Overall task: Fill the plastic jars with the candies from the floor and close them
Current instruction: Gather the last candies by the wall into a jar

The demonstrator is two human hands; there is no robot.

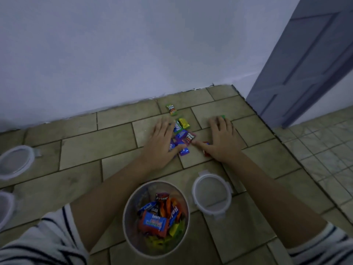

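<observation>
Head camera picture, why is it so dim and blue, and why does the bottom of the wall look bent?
In the head view the light is dim and even, tinting the wall bluish, with no glare; the wide lens curves that edge and the floor lines; the striped sleeves at the bottom corners blur, while candies in the jar are readable.

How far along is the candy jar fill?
Done: the jar is partly filled with candies. In hand: left hand and right hand lie flat on the floor flanking the loose pile, apparently gathering it. Left: that pile, a green candy by the wall, and the lid, lying off beside the jar.
</observation>
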